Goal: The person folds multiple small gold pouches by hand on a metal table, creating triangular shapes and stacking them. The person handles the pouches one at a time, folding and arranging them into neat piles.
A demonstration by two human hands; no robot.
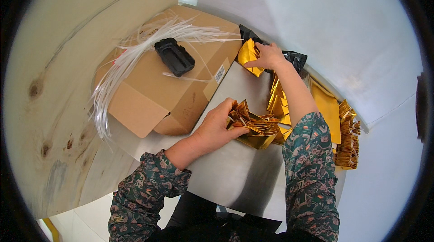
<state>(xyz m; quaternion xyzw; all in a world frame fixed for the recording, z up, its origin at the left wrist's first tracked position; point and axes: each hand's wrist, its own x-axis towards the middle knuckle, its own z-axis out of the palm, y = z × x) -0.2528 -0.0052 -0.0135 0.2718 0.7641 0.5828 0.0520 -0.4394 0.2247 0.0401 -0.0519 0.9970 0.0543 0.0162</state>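
My left hand (216,126) is closed around the near end of a fanned bundle of folded gold foil sheets (257,126), thumb across its lower edge. Farther off, my right hand (270,56) pinches another folded gold foil piece (247,54) beside the cardboard box. More gold foil pieces (277,99) lie in an overlapping row under my right forearm. Both bundles are over a grey metal tabletop (221,174). The right fingertips are partly hidden behind the foil.
A brown cardboard box (185,102) stands at left, carrying a bunch of clear plastic strips (115,79) and a black plastic tray (175,56). Black plastic (296,60) lies by the pale wall (361,38). A stacked gold foil bundle (347,140) sits along the right edge.
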